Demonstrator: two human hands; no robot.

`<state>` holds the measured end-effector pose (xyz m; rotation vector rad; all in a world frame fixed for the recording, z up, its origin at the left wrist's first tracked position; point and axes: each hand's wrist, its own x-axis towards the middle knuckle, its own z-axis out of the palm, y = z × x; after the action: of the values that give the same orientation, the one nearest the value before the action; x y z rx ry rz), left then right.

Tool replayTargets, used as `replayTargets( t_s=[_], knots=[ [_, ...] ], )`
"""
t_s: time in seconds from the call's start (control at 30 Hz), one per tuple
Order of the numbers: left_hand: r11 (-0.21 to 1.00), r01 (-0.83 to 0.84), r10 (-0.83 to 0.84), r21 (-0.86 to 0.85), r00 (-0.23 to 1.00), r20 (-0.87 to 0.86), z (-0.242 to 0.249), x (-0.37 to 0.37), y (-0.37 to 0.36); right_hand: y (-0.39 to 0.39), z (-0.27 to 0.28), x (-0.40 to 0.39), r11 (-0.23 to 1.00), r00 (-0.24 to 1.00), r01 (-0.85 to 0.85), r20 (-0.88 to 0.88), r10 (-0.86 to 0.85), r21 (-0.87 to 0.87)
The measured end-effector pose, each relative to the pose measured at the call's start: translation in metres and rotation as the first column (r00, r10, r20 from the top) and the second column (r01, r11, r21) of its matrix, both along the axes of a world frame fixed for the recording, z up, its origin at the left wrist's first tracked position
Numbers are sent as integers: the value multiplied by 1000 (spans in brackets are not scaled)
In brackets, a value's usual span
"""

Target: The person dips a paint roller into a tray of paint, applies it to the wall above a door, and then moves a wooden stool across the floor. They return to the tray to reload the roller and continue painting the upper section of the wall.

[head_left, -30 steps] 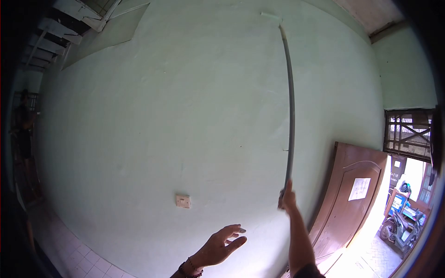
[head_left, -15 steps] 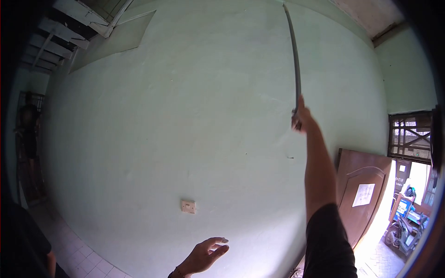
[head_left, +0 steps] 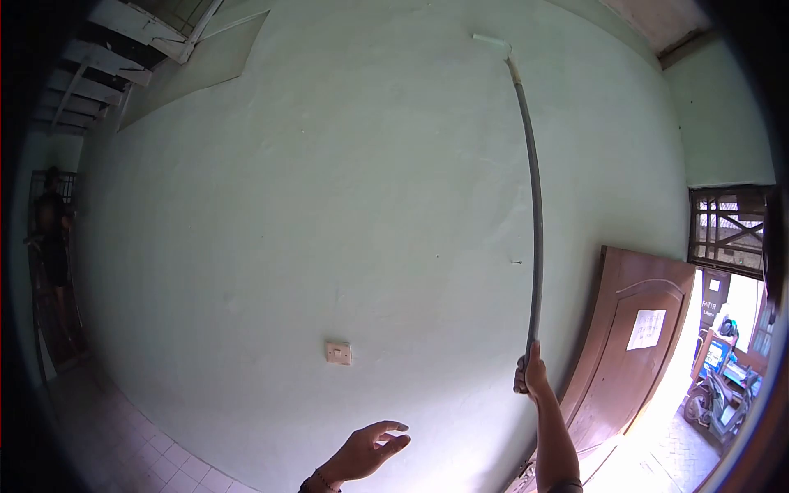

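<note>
A paint roller [head_left: 490,39] on a long grey pole [head_left: 535,205] reaches up the pale green wall [head_left: 370,189], its cover near the top. My right hand [head_left: 533,380] is wrapped round the lower part of the pole, thumb pointing up along it. Low in the middle, my left hand [head_left: 367,450] hangs before the wall with nothing in it, the thumb apart from the loosely curved fingers. A light switch [head_left: 338,353] sits on the wall just above that hand. Beside the pole, a small nail [head_left: 516,262] sticks out.
A brown wooden door [head_left: 620,329] with a paper [head_left: 647,329] on it stands ajar at the right. Beyond the doorway is a parked motorbike [head_left: 719,407]. At the far left, a person [head_left: 52,230] stands in the shade. Tiled floor [head_left: 160,456] runs along the wall's foot.
My right hand has come down a long way with the pole, and the roller cover has come into view near the top. My left hand has hardly moved. A dark sleeve at lower left is gone.
</note>
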<state>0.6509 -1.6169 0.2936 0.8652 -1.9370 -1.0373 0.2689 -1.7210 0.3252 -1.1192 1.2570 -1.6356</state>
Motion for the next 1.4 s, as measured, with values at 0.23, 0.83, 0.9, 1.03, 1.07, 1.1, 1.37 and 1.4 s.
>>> replayTargets(
  t_s=[0.23, 0.83, 0.9, 1.03, 1.07, 1.1, 1.37, 1.4],
  knots=[
    [1000, -20, 20, -14, 1000, 1, 12, 11, 4, 13, 122, 26, 964, 997, 52, -35, -63, -259],
    [989, -132, 119, -74, 981, -151, -25, 29, -27, -41, 370, 96, 947, 994, -35, -106, 1, -320],
    [996, -85, 79, -36, 988, -132, -35, 24, -35, -63, 326, 82, 947, 984, 6, -166, -62, -321],
    [1000, 27, -27, -3, 999, -44, -41, 11, -31, -78, 195, 78, 976, 984, 106, -123, -131, -191],
    [999, 34, -34, 4, 998, -50, -43, 12, -27, -75, 159, 79, 982, 981, 114, -141, -135, -150],
    [998, 54, -53, 13, 998, -41, -45, 14, -23, -71, 137, 82, 987, 978, 119, -159, -135, -110],
    [992, -124, 120, -21, 983, -136, -57, 46, -35, -64, 349, 83, 937, 973, 47, -196, -121, -345],
    [989, -149, 149, 5, 978, -149, -52, 47, -31, -54, 378, 90, 940, 973, 33, -204, -107, -338]
  ],
)
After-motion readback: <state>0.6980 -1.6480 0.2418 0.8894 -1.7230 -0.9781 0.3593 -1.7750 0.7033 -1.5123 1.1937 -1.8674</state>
